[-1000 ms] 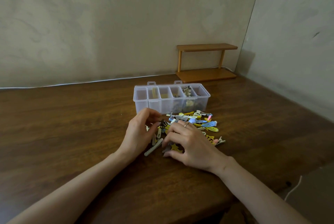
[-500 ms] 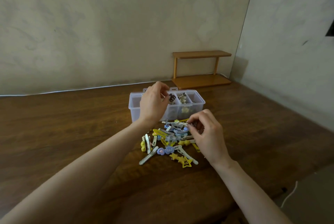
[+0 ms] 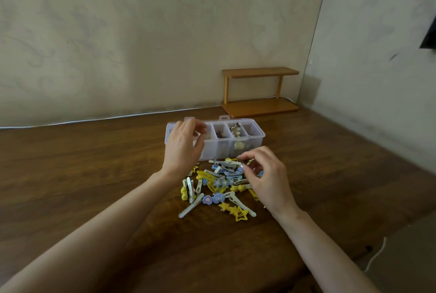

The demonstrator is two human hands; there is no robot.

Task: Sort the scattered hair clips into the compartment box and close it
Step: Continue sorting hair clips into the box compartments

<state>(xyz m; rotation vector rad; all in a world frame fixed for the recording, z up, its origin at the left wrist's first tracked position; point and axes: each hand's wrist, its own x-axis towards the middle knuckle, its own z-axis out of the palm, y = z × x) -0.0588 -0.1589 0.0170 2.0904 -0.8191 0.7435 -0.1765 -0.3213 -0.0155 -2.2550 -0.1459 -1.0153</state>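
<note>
Left hand (image 3: 185, 145): over the box's left compartments, hiding them; fingers loose and spread, blurred, nothing seen in them.
Right hand (image 3: 267, 175): at the far right edge of the clips; fingers curled, thumb and index tips close together. Can't tell if a clip is pinched.
Clips (image 3: 219, 185): heaped on the table (image 3: 70, 174), just in front of the box; a few already in the middle compartments.
Box (image 3: 256, 144): clear, lid open.
Shelf (image 3: 259, 72): wooden, at the wall behind the box.
</note>
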